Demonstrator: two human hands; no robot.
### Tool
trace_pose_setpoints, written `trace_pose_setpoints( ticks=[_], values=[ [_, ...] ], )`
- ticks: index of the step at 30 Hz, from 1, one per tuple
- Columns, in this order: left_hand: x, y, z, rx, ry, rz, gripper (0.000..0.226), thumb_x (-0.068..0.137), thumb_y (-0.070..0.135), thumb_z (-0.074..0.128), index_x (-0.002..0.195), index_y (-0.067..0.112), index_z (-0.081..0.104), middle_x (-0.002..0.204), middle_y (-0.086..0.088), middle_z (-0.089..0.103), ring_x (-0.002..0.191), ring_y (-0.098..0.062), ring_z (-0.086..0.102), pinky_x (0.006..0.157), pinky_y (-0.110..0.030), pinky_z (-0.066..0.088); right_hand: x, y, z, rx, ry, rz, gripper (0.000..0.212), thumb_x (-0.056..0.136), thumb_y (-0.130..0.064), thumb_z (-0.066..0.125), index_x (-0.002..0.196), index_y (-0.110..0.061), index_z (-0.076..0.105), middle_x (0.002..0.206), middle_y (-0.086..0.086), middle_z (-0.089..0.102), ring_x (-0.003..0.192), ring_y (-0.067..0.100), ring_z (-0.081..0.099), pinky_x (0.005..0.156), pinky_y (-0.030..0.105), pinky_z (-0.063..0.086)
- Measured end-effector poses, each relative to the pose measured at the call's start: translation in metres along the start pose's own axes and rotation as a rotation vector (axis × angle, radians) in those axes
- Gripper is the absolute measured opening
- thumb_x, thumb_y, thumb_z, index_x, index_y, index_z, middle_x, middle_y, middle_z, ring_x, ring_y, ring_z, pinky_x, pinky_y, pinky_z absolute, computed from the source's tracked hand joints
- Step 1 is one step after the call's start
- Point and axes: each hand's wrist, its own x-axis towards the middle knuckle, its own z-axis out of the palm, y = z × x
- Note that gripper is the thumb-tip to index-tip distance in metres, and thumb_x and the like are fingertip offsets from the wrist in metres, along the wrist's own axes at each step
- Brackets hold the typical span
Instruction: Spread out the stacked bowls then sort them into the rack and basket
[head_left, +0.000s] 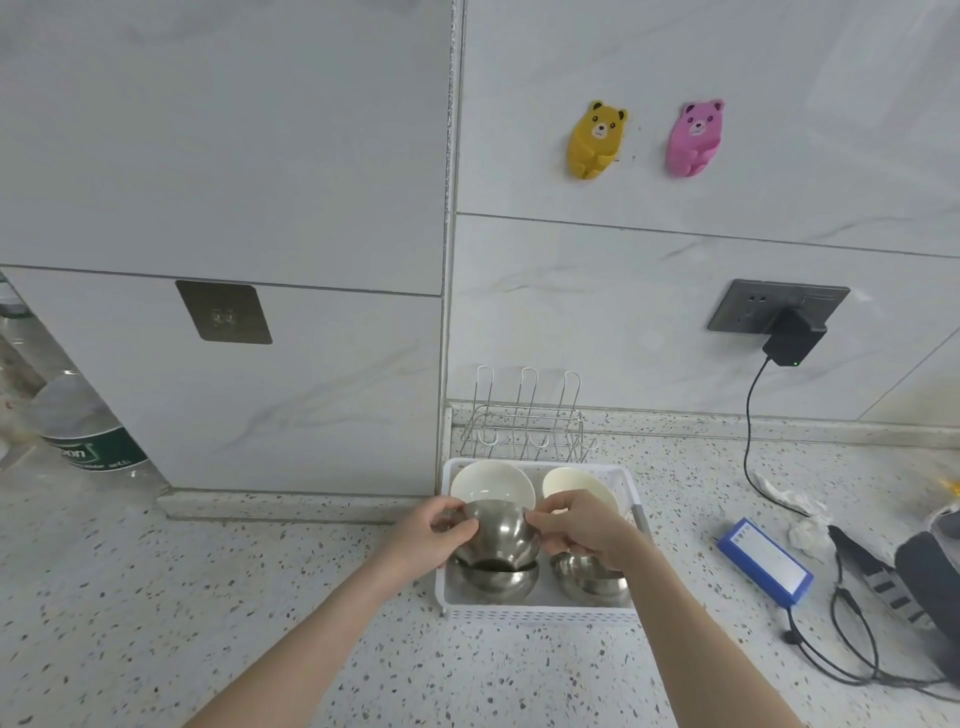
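Both forearms reach forward over speckled desk (208, 597). Left hand (434, 530) and right hand (576, 527) grip rim of tilted steel bowl (500, 535) from either side, above white basket (540, 616). Basket holds two white bowls (491, 483) at back, steel bowls (496, 579) in front. Wire rack (524, 421) stands behind basket. Bottle label (93, 452) only partly readable.

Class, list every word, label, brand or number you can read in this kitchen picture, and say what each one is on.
"pon": the only legible letters, part of a word cut off on the green label of the plastic bottle.
Smaller print below it on that label: too blurred to read.
Writing on the blue box: too small to read.
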Motion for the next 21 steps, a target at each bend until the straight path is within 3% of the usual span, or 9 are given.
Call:
trace_pose_setpoints(
  ticks=[3, 5, 7, 10, 17, 21],
  values=[
    [0.002, -0.006, 0.002, 0.085, 0.002, 0.033, 0.021, 0.082, 0.044, 0.072, 0.096, 0.048, 0.057, 0.105, 0.028, 0.060, 0.096, 0.011, 0.054, 0.070, -0.014, 0.043, 0.001, 0.003, 0.003, -0.009, 0.022, -0.008, 0.018, 0.087, -0.017, 0.073, 0.089, 0.001, 0.069, 0.053, -0.002, 0.066, 0.037, 0.002, 0.052, 0.036, 0.014, 0.026],
    [0.003, -0.009, 0.003, 0.152, 0.006, 0.056, 0.018, 0.081, 0.042, 0.073, 0.090, 0.048, 0.059, 0.100, 0.031, 0.060, 0.097, 0.016, 0.051, 0.072, -0.012, 0.038, 0.002, 0.005, 0.006, -0.023, 0.038, -0.009, 0.015, 0.084, -0.015, 0.076, 0.086, -0.002, 0.071, 0.058, 0.000, 0.069, 0.045, 0.007, 0.060, 0.046, 0.020, 0.032],
    [0.004, -0.012, 0.005, 0.217, 0.012, 0.073, 0.016, 0.080, 0.039, 0.074, 0.087, 0.046, 0.062, 0.097, 0.030, 0.062, 0.096, 0.012, 0.054, 0.075, -0.015, 0.041, 0.003, 0.008, 0.008, -0.058, 0.042, -0.010, 0.011, 0.081, -0.014, 0.078, 0.084, -0.004, 0.073, 0.059, 0.003, 0.070, 0.050, 0.010, 0.065, 0.048, 0.021, 0.035],
    [0.001, -0.017, 0.007, 0.238, 0.005, 0.074, 0.019, 0.081, 0.036, 0.074, 0.095, 0.044, 0.064, 0.100, 0.028, 0.064, 0.098, 0.007, 0.057, 0.084, -0.022, 0.046, 0.001, 0.011, 0.012, -0.117, 0.048, -0.018, 0.010, 0.080, -0.014, 0.079, 0.085, -0.008, 0.073, 0.054, 0.006, 0.068, 0.048, 0.012, 0.065, 0.039, 0.016, 0.031],
    [-0.006, -0.022, 0.009, 0.227, -0.029, 0.073, 0.031, 0.090, 0.024, 0.064, 0.119, 0.035, 0.065, 0.114, 0.024, 0.059, 0.110, 0.001, 0.053, 0.093, -0.023, 0.041, -0.015, 0.014, 0.020, -0.118, 0.104, -0.031, 0.013, 0.088, -0.014, 0.069, 0.100, -0.013, 0.073, 0.049, -0.007, 0.065, 0.046, 0.013, 0.066, 0.037, 0.019, 0.024],
    [-0.017, -0.016, 0.008, 0.141, -0.010, 0.048, 0.026, 0.094, 0.019, 0.059, 0.109, 0.040, 0.058, 0.109, 0.022, 0.055, 0.103, -0.005, 0.058, 0.092, -0.029, 0.052, -0.031, 0.014, 0.025, -0.048, 0.166, -0.040, 0.031, 0.087, -0.015, 0.070, 0.116, -0.022, 0.061, 0.069, 0.004, 0.073, 0.055, 0.018, 0.072, 0.038, 0.020, 0.028]
  ],
)
